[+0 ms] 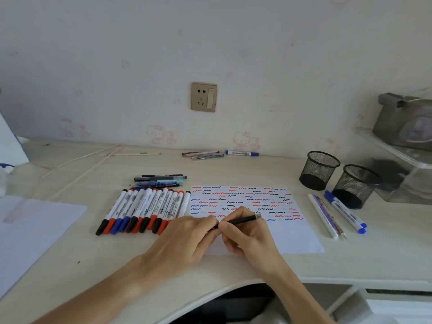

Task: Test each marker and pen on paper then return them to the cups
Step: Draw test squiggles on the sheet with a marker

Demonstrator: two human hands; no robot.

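Although the test paper [257, 206] already carries many red, blue and black squiggles, both mesh cups [319, 170] stand empty, markers [145, 210] lie rowed on the worktop [374, 253], and a black pen [243, 219] sits pinched between left hand [187, 239] and right hand [247, 232], each grip narrow on it over the paper.

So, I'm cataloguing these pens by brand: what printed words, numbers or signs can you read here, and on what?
None can be read.
Row of markers: barrel labels too blurred.
Two blue-capped markers: print too small.
Far blue marker: label illegible.
Paper: only squiggles, no words.
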